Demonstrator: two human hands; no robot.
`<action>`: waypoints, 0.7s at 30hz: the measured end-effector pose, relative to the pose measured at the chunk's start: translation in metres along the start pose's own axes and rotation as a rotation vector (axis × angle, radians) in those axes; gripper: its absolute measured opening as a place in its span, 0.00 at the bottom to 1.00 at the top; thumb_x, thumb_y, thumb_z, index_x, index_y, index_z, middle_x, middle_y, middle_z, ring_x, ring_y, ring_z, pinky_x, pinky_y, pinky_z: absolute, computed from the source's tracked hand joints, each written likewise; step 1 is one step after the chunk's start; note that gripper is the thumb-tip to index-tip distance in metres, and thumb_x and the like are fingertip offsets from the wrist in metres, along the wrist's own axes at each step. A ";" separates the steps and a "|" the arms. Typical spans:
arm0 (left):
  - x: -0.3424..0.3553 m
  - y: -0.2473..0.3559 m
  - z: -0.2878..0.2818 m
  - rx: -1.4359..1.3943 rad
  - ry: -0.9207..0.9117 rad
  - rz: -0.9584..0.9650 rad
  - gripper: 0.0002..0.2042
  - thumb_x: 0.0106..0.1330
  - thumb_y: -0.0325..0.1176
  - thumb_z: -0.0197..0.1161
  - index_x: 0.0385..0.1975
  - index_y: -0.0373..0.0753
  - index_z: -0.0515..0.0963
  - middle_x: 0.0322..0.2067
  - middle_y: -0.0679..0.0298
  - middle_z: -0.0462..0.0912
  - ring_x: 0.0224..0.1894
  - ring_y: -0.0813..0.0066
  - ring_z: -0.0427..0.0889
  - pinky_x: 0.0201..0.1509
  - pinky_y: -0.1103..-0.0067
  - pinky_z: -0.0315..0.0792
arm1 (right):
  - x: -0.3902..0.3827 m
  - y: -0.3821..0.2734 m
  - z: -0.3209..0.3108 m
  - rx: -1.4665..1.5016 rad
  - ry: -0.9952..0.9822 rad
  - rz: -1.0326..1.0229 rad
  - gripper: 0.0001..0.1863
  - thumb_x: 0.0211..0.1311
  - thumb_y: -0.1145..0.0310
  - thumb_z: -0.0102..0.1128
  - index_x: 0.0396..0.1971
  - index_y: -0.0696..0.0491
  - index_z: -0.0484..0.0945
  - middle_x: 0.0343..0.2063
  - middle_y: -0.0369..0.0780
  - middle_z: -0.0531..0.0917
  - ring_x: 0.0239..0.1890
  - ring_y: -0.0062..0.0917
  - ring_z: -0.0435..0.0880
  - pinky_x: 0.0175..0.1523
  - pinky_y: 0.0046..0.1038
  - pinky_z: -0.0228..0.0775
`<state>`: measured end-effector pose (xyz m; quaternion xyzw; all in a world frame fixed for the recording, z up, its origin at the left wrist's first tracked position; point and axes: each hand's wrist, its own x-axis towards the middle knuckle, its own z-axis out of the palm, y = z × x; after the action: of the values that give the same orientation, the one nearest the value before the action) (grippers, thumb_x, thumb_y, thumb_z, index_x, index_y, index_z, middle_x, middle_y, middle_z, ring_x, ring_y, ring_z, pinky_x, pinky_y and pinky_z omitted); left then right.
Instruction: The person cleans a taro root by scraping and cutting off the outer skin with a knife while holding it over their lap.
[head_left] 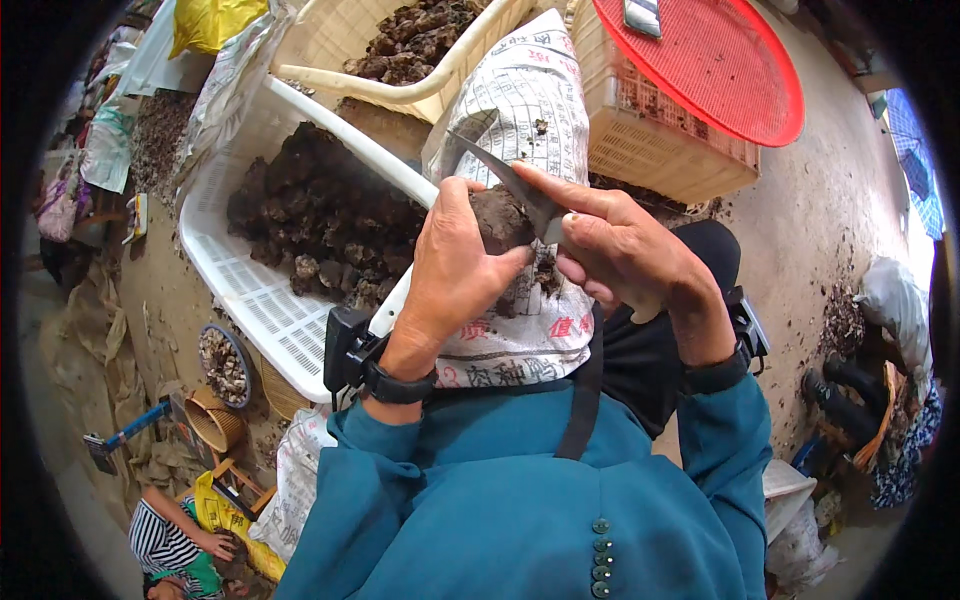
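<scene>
My left hand (452, 265) grips a dark brown, soil-crusted lump (498, 218), perhaps a root or tuber, above my lap. In my right hand (632, 248) is a knife (535, 205) with a broad grey blade that comes to a point up and to the left. The blade lies against the lump's right side, and my right index finger stretches along its back. Most of the handle is hidden by my fingers. Beneath both hands, a printed white woven sack (540, 90) covers my lap, with dark crumbs on it.
Left of me, a white plastic basket (265, 300) holds many dark lumps (325, 225). A cream basket (330, 35) with more stands beyond. A red round sieve (720, 60) rests on a crate (665, 160) at the right. Another person (180, 540) sits at lower left, near a small bowl (222, 365).
</scene>
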<state>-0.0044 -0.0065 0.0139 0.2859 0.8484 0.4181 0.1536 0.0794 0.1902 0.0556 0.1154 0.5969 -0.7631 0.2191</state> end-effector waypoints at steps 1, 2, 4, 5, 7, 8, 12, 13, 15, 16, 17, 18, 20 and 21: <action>0.000 0.000 0.000 -0.010 -0.004 -0.007 0.34 0.50 0.32 0.77 0.54 0.34 0.64 0.42 0.48 0.80 0.45 0.61 0.83 0.52 0.69 0.76 | 0.000 0.000 0.000 -0.001 -0.005 -0.001 0.34 0.67 0.69 0.41 0.75 0.43 0.57 0.19 0.33 0.73 0.14 0.13 0.68 0.20 0.16 0.65; 0.000 -0.001 0.000 -0.021 -0.009 -0.014 0.34 0.50 0.32 0.77 0.54 0.34 0.64 0.42 0.48 0.80 0.45 0.60 0.83 0.52 0.69 0.76 | 0.001 0.000 0.000 -0.003 -0.010 -0.001 0.34 0.68 0.69 0.40 0.75 0.42 0.57 0.19 0.33 0.74 0.15 0.14 0.68 0.21 0.17 0.66; 0.000 0.001 -0.001 -0.059 -0.025 -0.042 0.34 0.49 0.32 0.77 0.53 0.33 0.64 0.43 0.45 0.79 0.47 0.54 0.81 0.53 0.67 0.74 | 0.001 0.002 0.000 0.020 -0.016 -0.007 0.33 0.69 0.70 0.40 0.75 0.41 0.57 0.20 0.34 0.74 0.17 0.14 0.69 0.22 0.17 0.66; 0.001 0.004 -0.002 -0.088 -0.037 -0.064 0.34 0.48 0.32 0.77 0.52 0.32 0.64 0.44 0.42 0.77 0.49 0.48 0.80 0.55 0.65 0.73 | 0.001 0.004 0.001 0.045 -0.017 -0.013 0.33 0.69 0.70 0.40 0.75 0.41 0.57 0.20 0.34 0.74 0.17 0.14 0.69 0.21 0.18 0.66; 0.001 0.005 -0.003 -0.114 -0.046 -0.080 0.34 0.47 0.32 0.77 0.51 0.30 0.64 0.44 0.40 0.76 0.51 0.43 0.78 0.56 0.63 0.72 | 0.002 0.009 0.002 0.117 -0.011 -0.025 0.33 0.69 0.67 0.43 0.75 0.42 0.57 0.20 0.34 0.74 0.16 0.14 0.68 0.20 0.17 0.65; 0.001 0.005 -0.003 -0.112 -0.044 -0.075 0.34 0.47 0.32 0.77 0.51 0.30 0.64 0.44 0.40 0.76 0.51 0.43 0.78 0.56 0.63 0.72 | 0.002 0.013 0.003 0.164 -0.005 -0.031 0.34 0.69 0.65 0.46 0.75 0.43 0.56 0.19 0.34 0.74 0.15 0.14 0.68 0.19 0.16 0.64; -0.002 0.003 -0.001 -0.028 -0.011 -0.044 0.34 0.49 0.32 0.78 0.54 0.34 0.64 0.43 0.47 0.79 0.48 0.58 0.82 0.54 0.68 0.75 | -0.002 0.017 0.008 0.356 -0.025 -0.025 0.37 0.69 0.60 0.55 0.76 0.42 0.54 0.20 0.35 0.74 0.15 0.14 0.69 0.18 0.16 0.63; -0.002 0.002 -0.001 -0.022 -0.012 -0.035 0.34 0.49 0.32 0.78 0.54 0.34 0.64 0.44 0.46 0.79 0.48 0.57 0.82 0.54 0.68 0.75 | -0.002 0.020 0.008 0.372 -0.026 -0.029 0.36 0.70 0.62 0.51 0.76 0.42 0.53 0.20 0.35 0.74 0.16 0.15 0.69 0.18 0.17 0.63; -0.001 0.002 -0.001 -0.010 -0.014 -0.016 0.35 0.48 0.33 0.78 0.54 0.34 0.65 0.44 0.46 0.79 0.49 0.57 0.81 0.55 0.68 0.74 | -0.001 0.028 0.008 0.405 -0.026 -0.039 0.34 0.72 0.66 0.45 0.76 0.41 0.53 0.22 0.36 0.75 0.16 0.17 0.70 0.19 0.18 0.64; -0.001 0.002 -0.001 -0.011 -0.009 -0.009 0.35 0.48 0.33 0.79 0.54 0.34 0.65 0.45 0.46 0.79 0.49 0.57 0.81 0.55 0.68 0.74 | -0.001 0.029 0.010 0.433 -0.010 -0.029 0.34 0.72 0.65 0.45 0.77 0.41 0.51 0.21 0.36 0.75 0.16 0.17 0.71 0.18 0.19 0.64; -0.002 0.002 -0.002 -0.012 -0.005 -0.002 0.35 0.48 0.34 0.79 0.54 0.34 0.65 0.45 0.46 0.78 0.50 0.57 0.81 0.55 0.68 0.74 | -0.001 0.030 0.011 0.474 -0.021 -0.023 0.35 0.72 0.65 0.46 0.77 0.41 0.51 0.21 0.36 0.75 0.16 0.17 0.71 0.18 0.19 0.64; -0.002 0.002 -0.002 -0.014 0.000 0.006 0.35 0.48 0.34 0.79 0.54 0.34 0.65 0.45 0.46 0.78 0.50 0.57 0.81 0.55 0.68 0.74 | -0.001 0.030 0.012 0.515 -0.032 -0.018 0.35 0.71 0.64 0.46 0.77 0.41 0.50 0.22 0.36 0.75 0.16 0.17 0.70 0.18 0.19 0.64; -0.004 0.001 0.001 -0.007 0.007 0.019 0.35 0.48 0.34 0.79 0.54 0.34 0.65 0.45 0.47 0.79 0.49 0.58 0.81 0.55 0.69 0.74 | -0.002 0.029 0.014 0.583 -0.047 -0.042 0.36 0.71 0.64 0.46 0.77 0.41 0.49 0.22 0.37 0.75 0.16 0.17 0.71 0.19 0.19 0.64; -0.005 0.001 0.002 -0.003 0.011 0.025 0.35 0.48 0.34 0.79 0.54 0.34 0.65 0.44 0.48 0.79 0.48 0.59 0.81 0.55 0.69 0.74 | -0.003 0.028 0.016 0.611 -0.049 -0.073 0.36 0.71 0.65 0.45 0.77 0.41 0.48 0.22 0.37 0.75 0.16 0.17 0.71 0.19 0.19 0.65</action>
<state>0.0011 -0.0077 0.0140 0.2939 0.8449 0.4231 0.1440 0.0969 0.1698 0.0375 0.1358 0.3383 -0.9172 0.1609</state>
